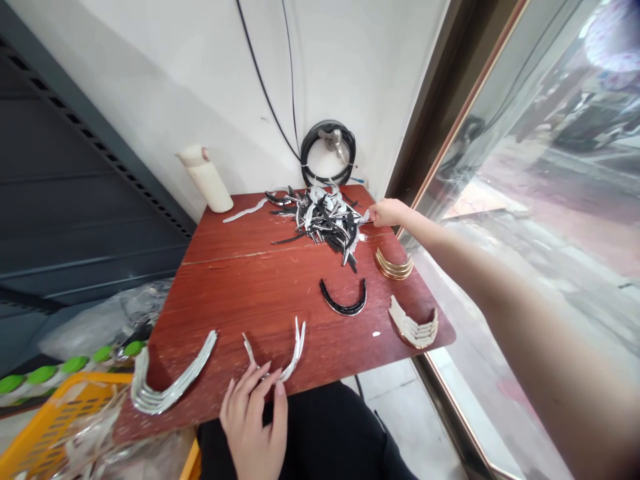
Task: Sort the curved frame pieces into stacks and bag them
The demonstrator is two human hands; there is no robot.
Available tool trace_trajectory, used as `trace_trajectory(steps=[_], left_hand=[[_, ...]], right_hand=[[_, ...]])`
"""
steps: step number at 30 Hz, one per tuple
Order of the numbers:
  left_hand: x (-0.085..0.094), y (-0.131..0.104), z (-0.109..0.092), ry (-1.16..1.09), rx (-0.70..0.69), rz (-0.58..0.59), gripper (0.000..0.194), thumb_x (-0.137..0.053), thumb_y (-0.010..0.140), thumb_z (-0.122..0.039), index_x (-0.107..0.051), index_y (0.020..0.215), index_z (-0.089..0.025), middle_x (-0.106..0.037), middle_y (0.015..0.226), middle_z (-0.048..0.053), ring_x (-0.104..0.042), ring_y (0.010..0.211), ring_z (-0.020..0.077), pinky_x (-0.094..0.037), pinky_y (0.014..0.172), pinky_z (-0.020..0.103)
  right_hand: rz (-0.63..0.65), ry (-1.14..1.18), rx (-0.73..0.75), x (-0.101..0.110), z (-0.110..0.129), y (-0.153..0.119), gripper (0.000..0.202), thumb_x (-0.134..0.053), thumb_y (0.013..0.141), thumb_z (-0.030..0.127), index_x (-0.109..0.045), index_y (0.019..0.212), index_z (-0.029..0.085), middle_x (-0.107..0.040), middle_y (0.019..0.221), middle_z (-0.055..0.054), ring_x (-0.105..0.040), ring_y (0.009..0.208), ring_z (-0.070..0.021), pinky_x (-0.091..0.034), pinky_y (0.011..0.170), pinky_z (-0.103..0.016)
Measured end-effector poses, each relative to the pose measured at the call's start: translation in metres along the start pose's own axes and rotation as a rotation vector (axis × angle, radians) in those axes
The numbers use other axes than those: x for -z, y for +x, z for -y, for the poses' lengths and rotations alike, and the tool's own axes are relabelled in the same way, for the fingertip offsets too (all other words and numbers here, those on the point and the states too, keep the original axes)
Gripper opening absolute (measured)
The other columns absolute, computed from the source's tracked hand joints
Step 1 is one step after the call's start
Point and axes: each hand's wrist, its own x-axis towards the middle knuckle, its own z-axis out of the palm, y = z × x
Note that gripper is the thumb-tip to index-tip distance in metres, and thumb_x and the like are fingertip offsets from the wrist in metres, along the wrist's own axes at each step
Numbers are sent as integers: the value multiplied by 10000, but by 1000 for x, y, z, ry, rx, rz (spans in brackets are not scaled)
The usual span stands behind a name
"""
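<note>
My left hand (256, 420) lies at the table's front edge, fingers stretched out. Its fingertips rest at the bend of a few white, silvery curved strips (299, 347). My right arm reaches far across the table, and my right hand (389, 213) pinches the end of a whitish strip (367, 217) at the right side of a tangled pile of black, white and silver curved strips (325, 220). To the left of my left hand is a nested stack of white U-shaped strips (167, 398). A black U-shaped set (345, 309) sits nearer the middle.
Gold curved strips (395, 270) and a white-and-gold stack (415, 333) lie along the right side of the reddish wooden table (240, 280). A cream bottle (210, 183) and coiled black cable (307, 160) stand at the back. Left below is a yellow basket (85, 378); glass is at right.
</note>
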Motion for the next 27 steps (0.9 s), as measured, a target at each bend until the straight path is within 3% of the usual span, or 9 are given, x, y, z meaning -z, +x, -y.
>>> trace_trajectory(steps=[5, 8, 11, 15, 18, 21, 23, 27], left_hand=[[0, 0, 0, 6, -2, 5, 192, -569, 906, -230, -632, 1088, -226, -662, 1142, 89, -582, 1180, 249, -307, 1147, 513], [1, 0, 0, 8, -12, 5, 192, -568, 908, -226, -633, 1088, -218, -660, 1141, 95, -578, 1183, 249, -302, 1150, 512], [2, -1, 1, 8, -17, 2, 193, -569, 907, -219, -634, 1089, -212, -660, 1141, 98, -573, 1190, 251, -300, 1149, 510], [2, -1, 0, 3, -14, 8, 192, -569, 907, -223, -633, 1088, -213, -660, 1143, 98, -572, 1194, 250, -300, 1150, 503], [1, 0, 0, -5, -11, 10, 195, -571, 905, -226, -632, 1090, -216, -660, 1147, 95, -573, 1195, 249, -305, 1148, 498], [0, 2, -1, -7, -20, -7, 193, -574, 903, -227, -635, 1087, -223, -666, 1136, 88, -580, 1184, 246, -307, 1147, 492], [0, 2, -1, -4, -24, -13, 191, -572, 904, -228, -636, 1083, -225, -668, 1130, 85, -582, 1180, 244, -303, 1149, 489], [2, 2, -1, -2, -18, 0, 197, -565, 906, -226, -636, 1089, -223, -664, 1144, 87, -574, 1196, 246, -297, 1150, 488]], right_hand=[[-246, 56, -115, 7, 24, 3, 298, -493, 906, 293, -662, 1110, 156, -703, 1061, -175, -656, 974, -298, -436, 758, -330], [-281, 81, -143, 4, 37, 7, 320, -427, 941, 231, -640, 1146, 108, -684, 1097, -209, -649, 996, -301, -437, 768, -335], [-260, 119, -109, 2, 45, 11, 301, -451, 950, 255, -653, 1126, 118, -691, 1097, -181, -646, 994, -266, -438, 784, -310], [-243, 184, -37, 7, 56, 1, 342, -474, 960, 433, -654, 1112, 185, -700, 1117, -106, -640, 1016, -232, -444, 812, -285], [-262, 229, -60, 14, 76, -25, 498, -491, 906, 606, -608, 1174, 202, -698, 1129, -118, -648, 1028, -283, -465, 812, -335], [-139, 201, -113, 18, 106, -55, 736, -542, 778, 763, -579, 1212, 170, -715, 1033, -178, -666, 983, -362, -481, 804, -410], [-61, 182, -117, 17, 123, -69, 719, -582, 753, 747, -600, 1181, 169, -719, 1015, -200, -673, 978, -373, -485, 806, -418], [-63, 112, -80, 15, 135, -75, 431, -611, 823, 493, -657, 1100, 166, -724, 1014, -209, -682, 987, -353, -495, 787, -391]])
